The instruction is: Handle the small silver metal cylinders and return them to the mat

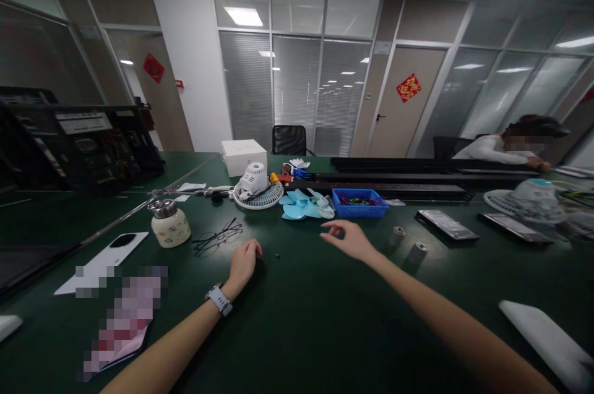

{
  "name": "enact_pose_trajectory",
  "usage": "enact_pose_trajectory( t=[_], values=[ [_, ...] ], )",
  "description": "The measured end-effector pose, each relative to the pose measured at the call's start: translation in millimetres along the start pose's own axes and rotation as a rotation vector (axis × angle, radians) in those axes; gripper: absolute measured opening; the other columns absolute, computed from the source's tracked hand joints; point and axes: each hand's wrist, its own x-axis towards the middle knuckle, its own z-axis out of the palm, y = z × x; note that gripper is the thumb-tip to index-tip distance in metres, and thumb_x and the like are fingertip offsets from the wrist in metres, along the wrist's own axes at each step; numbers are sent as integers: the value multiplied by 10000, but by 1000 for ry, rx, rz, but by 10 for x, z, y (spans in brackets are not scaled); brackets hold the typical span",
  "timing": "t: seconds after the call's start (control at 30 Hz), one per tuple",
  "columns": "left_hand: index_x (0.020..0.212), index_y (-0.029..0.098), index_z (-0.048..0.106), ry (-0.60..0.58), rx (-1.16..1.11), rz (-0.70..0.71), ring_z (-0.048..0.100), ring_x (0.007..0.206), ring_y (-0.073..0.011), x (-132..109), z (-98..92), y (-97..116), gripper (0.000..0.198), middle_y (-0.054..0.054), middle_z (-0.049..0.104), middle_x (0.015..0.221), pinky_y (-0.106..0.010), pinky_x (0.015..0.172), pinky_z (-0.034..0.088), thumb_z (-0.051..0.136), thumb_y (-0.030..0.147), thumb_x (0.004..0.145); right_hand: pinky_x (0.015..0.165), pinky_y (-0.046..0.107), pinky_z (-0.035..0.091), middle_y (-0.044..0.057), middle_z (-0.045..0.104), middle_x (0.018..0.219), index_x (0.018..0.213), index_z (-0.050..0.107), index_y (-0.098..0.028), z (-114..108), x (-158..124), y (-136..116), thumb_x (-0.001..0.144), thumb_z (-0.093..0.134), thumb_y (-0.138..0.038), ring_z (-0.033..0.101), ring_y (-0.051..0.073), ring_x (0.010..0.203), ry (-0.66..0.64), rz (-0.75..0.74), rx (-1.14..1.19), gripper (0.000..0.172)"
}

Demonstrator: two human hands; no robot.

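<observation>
My left hand (pixel 245 263), with a watch (pixel 219 299) on its wrist, rests on the dark green table with its fingers curled in; no object shows in it. A tiny dark round piece (pixel 277 255) lies just right of it. Above the table, my right hand (pixel 349 239) has thumb and fingertips apart and nothing between them. Light blue fan blades (pixel 304 203) lie beyond it, beside a blue tray (pixel 361 211) of small wires. Two metal cylinders (pixel 397 235) stand to its right. Folded glasses (pixel 218 237) lie left of my left hand.
A white fan part (pixel 255 184) and a white box (pixel 244 158) stand at the back. Left are a jar (pixel 169 227) and a phone (pixel 104 261). Hard drives (pixel 446 224) and a second fan part (pixel 529 201) lie right. A person (pixel 487 149) sits far right.
</observation>
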Motion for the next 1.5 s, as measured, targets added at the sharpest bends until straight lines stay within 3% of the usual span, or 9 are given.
enact_pose_trajectory(
  t=[0.1, 0.2, 0.3, 0.37, 0.47, 0.63, 0.77, 0.93, 1.5],
  values=[
    [511, 207, 455, 9, 41, -14, 519, 594, -175, -11, -20, 25, 292, -2, 524, 543, -262, 571, 345, 305, 289, 748, 613, 260, 424, 17, 666, 803, 1170, 639, -234, 623, 81, -496, 763, 602, -576, 565, 134, 657, -212, -14, 221, 533],
    [497, 210, 429, 2, 64, -16, 491, 563, -168, -13, -16, 33, 289, 1, 494, 512, -256, 545, 318, 298, 298, 739, 617, 256, 390, 2, 632, 744, 1074, 699, -269, 1014, 143, -710, 745, 639, -555, 549, 133, 666, -170, -50, 130, 440],
    [483, 210, 411, -9, 82, -18, 466, 537, -159, -3, 3, 25, 291, 6, 458, 488, -252, 524, 291, 297, 309, 732, 612, 254, 370, 5, 615, 735, 949, 742, -299, 1125, 178, -736, 779, 616, -525, 548, 137, 686, -110, -46, 44, 310],
    [479, 209, 400, -13, 96, -25, 454, 526, -155, 6, 15, 15, 291, 9, 436, 481, -251, 516, 271, 297, 309, 733, 594, 248, 368, 11, 623, 758, 918, 747, -296, 1024, 177, -674, 789, 611, -506, 553, 136, 691, -109, -34, 44, 282],
    [474, 206, 382, -15, 120, -38, 433, 508, -147, 17, 32, -1, 286, 16, 403, 472, -254, 509, 242, 302, 293, 735, 602, 250, 395, 19, 646, 816, 930, 743, -286, 578, 115, -398, 803, 588, -503, 571, 141, 704, -31, -20, 53, 295],
    [472, 201, 368, -28, 151, -45, 407, 493, -136, 32, 70, -6, 278, 25, 377, 469, -257, 507, 208, 320, 250, 742, 637, 285, 434, 40, 691, 830, 919, 748, -261, -567, -196, 554, 796, 540, -533, 608, 187, 728, 305, 214, -151, 365],
    [464, 201, 364, -26, 167, -59, 374, 477, -130, 30, 89, 7, 289, 31, 350, 460, -265, 505, 182, 331, 227, 750, 571, 287, 426, 57, 712, 791, 888, 763, -254, -1095, -486, 1214, 753, 552, -562, 638, 224, 713, 316, 433, -314, 398],
    [457, 204, 353, -17, 171, -52, 374, 479, -132, 10, 72, 29, 305, 31, 347, 455, -269, 508, 179, 340, 217, 761, 563, 273, 437, 62, 728, 805, 927, 762, -255, -1102, -616, 1483, 759, 542, -550, 658, 222, 716, 239, 475, -309, 405],
    [467, 201, 364, -22, 162, -55, 363, 462, -122, 10, 86, 10, 309, 41, 332, 456, -263, 494, 164, 338, 219, 775, 633, 293, 472, 37, 734, 902, 967, 750, -285, -1018, -603, 1483, 767, 534, -546, 663, 235, 797, 211, 562, -252, 393]
  ],
)
